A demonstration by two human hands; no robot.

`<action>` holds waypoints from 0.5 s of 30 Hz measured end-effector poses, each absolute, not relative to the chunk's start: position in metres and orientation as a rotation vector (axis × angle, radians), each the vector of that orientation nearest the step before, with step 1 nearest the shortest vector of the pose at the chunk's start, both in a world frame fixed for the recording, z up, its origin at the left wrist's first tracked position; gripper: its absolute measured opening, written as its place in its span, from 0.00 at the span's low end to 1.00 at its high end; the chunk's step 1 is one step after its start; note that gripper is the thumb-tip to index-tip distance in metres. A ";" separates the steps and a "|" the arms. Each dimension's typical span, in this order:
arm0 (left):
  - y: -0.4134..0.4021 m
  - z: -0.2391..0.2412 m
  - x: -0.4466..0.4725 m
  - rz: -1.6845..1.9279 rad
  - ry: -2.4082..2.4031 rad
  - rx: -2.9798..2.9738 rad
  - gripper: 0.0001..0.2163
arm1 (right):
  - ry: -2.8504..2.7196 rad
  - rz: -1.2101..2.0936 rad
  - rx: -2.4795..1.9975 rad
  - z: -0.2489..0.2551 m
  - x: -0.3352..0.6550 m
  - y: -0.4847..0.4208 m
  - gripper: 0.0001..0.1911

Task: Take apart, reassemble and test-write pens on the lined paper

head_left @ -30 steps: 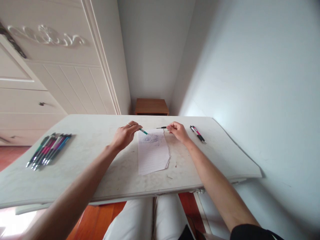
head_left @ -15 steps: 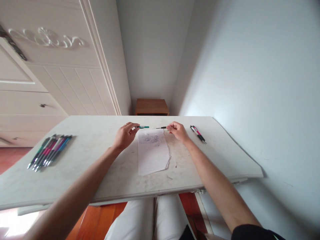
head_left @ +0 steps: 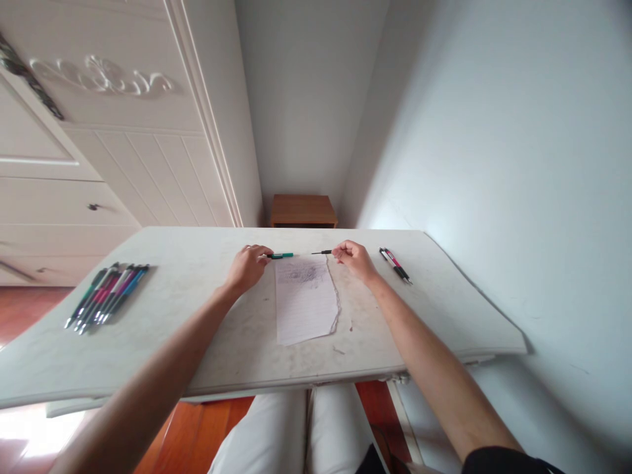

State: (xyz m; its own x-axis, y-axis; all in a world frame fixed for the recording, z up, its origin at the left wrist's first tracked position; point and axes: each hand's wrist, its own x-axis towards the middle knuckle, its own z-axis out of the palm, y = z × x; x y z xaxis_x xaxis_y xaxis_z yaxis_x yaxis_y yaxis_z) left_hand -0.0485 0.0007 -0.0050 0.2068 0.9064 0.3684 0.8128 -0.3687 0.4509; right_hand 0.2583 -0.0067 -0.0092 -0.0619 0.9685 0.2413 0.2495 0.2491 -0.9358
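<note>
My left hand [head_left: 248, 268] is closed at the fingertips on a green pen barrel [head_left: 282, 255], which lies level just beyond the paper's top left corner. Opposite it, my right hand [head_left: 353, 258] pinches a dark pen part [head_left: 326, 251] with a thin refill-like tip pointing left. A gap separates the two pieces. Below them, the lined sheet of paper [head_left: 306, 309] lies flat on the table, with dark scribbles near its top and a torn right edge.
Several pens [head_left: 106, 296] in mixed colours lie side by side at the table's left. Two pens [head_left: 395, 266] rest right of my right hand. The white table [head_left: 222, 359] meets a wall on the right; a wooden stand [head_left: 303, 209] is behind it.
The green barrel has come down slightly and a little left, away from the dark part. My right hand keeps its hold. The whole view has shifted slightly.
</note>
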 end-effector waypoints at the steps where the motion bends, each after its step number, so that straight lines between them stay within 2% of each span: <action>1: 0.000 -0.005 -0.049 0.865 1.681 2.338 0.12 | -1.531 0.905 -1.189 -0.010 0.258 -0.007 0.25; 8: -0.003 -0.003 -0.048 0.800 1.769 2.343 0.13 | -1.565 0.898 -1.173 -0.006 0.254 -0.010 0.25; 15: -0.016 0.006 -0.033 1.208 1.386 2.448 0.13 | -1.574 0.934 -1.130 0.003 0.246 -0.018 0.25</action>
State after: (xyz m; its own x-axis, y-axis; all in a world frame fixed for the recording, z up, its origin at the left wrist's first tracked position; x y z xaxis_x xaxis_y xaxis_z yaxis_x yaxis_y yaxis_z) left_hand -0.0327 -0.0162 0.0061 0.2802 0.7544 0.5936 0.6913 -0.5877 0.4205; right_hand 0.2459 -0.0178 0.0028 -0.1213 0.9583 0.2588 0.2319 0.2808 -0.9313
